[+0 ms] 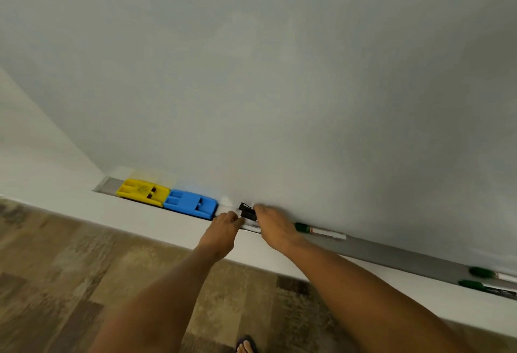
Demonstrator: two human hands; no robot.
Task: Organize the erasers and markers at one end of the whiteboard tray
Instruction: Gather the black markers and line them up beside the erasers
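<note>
A yellow eraser (pixel 143 192) lies at the left end of the grey whiteboard tray (pixel 372 252), with a blue eraser (pixel 191 207) touching its right side. Just right of the blue eraser, my right hand (pixel 272 226) grips two black-capped markers (pixel 247 211) whose caps stick out to the left. My left hand (pixel 223 229) pinches the white barrel of one of them from the front. A green-capped marker (pixel 320 231) lies in the tray behind my right hand. Two more green-capped markers (pixel 481 278) lie far to the right.
The whiteboard (pixel 279 86) fills the upper view and a white wall ledge (pixel 156 226) runs below the tray. Wood-pattern flooring (pixel 70 282) lies below, and a sandalled foot (pixel 247 345) shows at the bottom edge.
</note>
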